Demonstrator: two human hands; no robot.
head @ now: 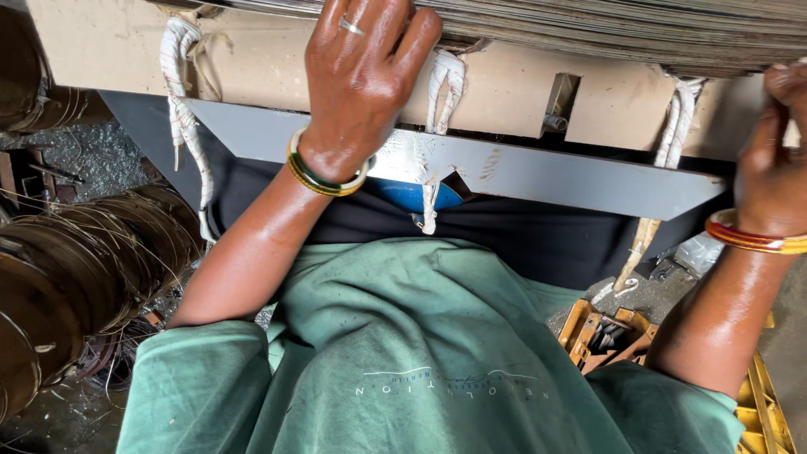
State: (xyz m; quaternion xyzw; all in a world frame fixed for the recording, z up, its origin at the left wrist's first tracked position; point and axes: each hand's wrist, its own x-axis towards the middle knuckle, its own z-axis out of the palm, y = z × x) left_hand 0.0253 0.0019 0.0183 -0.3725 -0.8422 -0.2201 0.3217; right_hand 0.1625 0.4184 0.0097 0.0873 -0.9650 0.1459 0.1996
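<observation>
The left hand (361, 76) lies with its fingers curled over the near edge of the sheet stack (639, 29) on the bench (504, 88). The right hand (777, 151) touches the stack's right edge; whether its fingers grip, I cannot tell.

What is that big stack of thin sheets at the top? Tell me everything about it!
The stack of thin sheets looks like many flat, grey-brown metal layers piled edge on edge. It lies across a pale beige bench tied with white cloth strips. The left hand presses on its front edge; the right hand touches its right end.
</observation>
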